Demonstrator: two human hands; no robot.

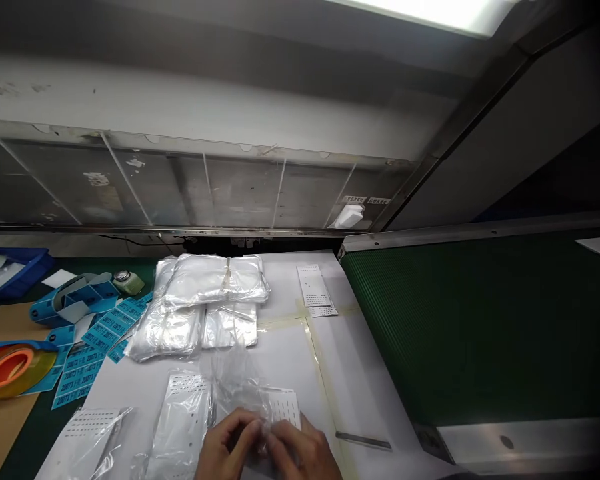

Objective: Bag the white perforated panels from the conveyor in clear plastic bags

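From my remote seat I watched the person's left hand (227, 440) and right hand (300, 450) meet near the front of the table (275, 353), both grips clenched on a clear plastic bag (240, 383). The film bunched between the fingers, and a perforated white card (285, 408) sat just beyond them, apparently inside the bag, though glare made that hard to confirm. Pinching from both sides looked like a sensible way to control such limp, slippery film. To the left lay a bagged card (183, 420) and another bagged card (87, 427), set flat, I judged, to keep them from sliding. Farther up sat a bundled stack of bags (215, 280), bound at the middle, probably to hold it together, with loose bags (165, 330) just below. Two bare cards (313, 288) lay near masking tape lines (307, 360), which seemed to mark off a working area. Blue printed labels (77, 373) spread beside a blue tape dispenser (73, 300) and an amber tape roll (13, 370), all within easy reach on the left. A green conveyor belt (480, 320) ran along the right.
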